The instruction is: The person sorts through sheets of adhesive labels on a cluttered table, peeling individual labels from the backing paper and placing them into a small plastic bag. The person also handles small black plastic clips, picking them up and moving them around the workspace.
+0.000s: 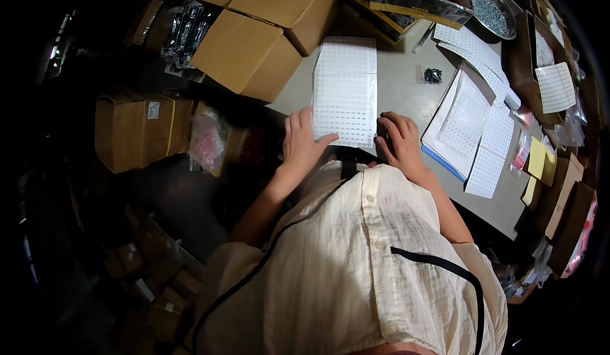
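A long white sheet of small stickers (345, 91) lies on the table in front of me; its top half looks blank or faintly marked, and rows of dark print show on the lower part. My left hand (302, 140) rests at its lower left corner, fingers spread along the edge and thumb stretched onto the sheet. Beside the lower right edge is my right hand (401, 140), its fingers loosely bent and apart on the tabletop. Neither hand grips anything.
Open cardboard boxes (257, 50) stand at the far left of the grey table (400, 69). More sticker sheets (492, 139) overlap a blue-edged folder (445, 161) on the right. A small bag of dark parts (432, 75), a pen (422, 38) and a metal bowl of screws (489, 12) lie farther back.
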Available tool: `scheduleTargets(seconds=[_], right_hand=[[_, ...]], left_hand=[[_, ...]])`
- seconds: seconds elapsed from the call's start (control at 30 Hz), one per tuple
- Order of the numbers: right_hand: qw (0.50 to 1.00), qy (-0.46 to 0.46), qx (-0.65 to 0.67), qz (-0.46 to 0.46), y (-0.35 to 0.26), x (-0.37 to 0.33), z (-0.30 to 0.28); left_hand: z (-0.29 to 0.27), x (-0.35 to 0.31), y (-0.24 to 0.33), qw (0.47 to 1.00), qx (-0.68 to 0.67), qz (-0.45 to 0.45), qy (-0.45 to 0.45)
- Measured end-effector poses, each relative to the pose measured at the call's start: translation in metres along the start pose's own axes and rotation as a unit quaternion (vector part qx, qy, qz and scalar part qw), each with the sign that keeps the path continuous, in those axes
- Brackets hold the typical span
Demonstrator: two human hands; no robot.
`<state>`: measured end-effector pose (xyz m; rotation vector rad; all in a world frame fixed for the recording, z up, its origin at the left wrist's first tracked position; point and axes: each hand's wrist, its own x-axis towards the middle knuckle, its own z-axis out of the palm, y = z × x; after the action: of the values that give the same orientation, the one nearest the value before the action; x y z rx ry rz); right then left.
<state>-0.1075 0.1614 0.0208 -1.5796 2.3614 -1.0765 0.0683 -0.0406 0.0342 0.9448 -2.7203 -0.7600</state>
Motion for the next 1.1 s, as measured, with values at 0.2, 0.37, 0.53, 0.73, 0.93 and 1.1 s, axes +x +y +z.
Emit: scheduleTargets(seconds=[0.2, 0.37, 0.53, 0.73, 0.93, 1.1], right_hand=[[0.996, 0.019, 0.039, 0.080, -0.002, 0.010, 0.007], [0.938, 0.030, 0.274, 0.208, -0.001, 0.017, 0.006], [0.749, 0.032, 0.572, 0.334, -0.011, 0.022, -0.006], [0.670, 0.033, 0.645, 0.367, -0.025, 0.025, -0.025], [0.671, 0.068, 0.636, 0.375, -0.012, 0.011, -0.026], [0.818, 0.242, 0.395, 0.341, 0.039, -0.005, -0.045]], left_hand=[[0.000, 0.020, -0.029, 0.998, -0.055, -0.002, 0.019], [-0.014, 0.023, -0.004, 0.934, -0.357, -0.020, -0.026], [-0.006, 0.011, 0.045, 0.868, -0.450, 0.137, -0.157], [-0.006, 0.008, 0.064, 0.830, -0.455, 0.258, -0.191], [-0.005, 0.007, 0.060, 0.903, -0.325, 0.242, -0.141], [-0.006, 0.005, 0.020, 0.970, -0.041, 0.236, -0.045]])
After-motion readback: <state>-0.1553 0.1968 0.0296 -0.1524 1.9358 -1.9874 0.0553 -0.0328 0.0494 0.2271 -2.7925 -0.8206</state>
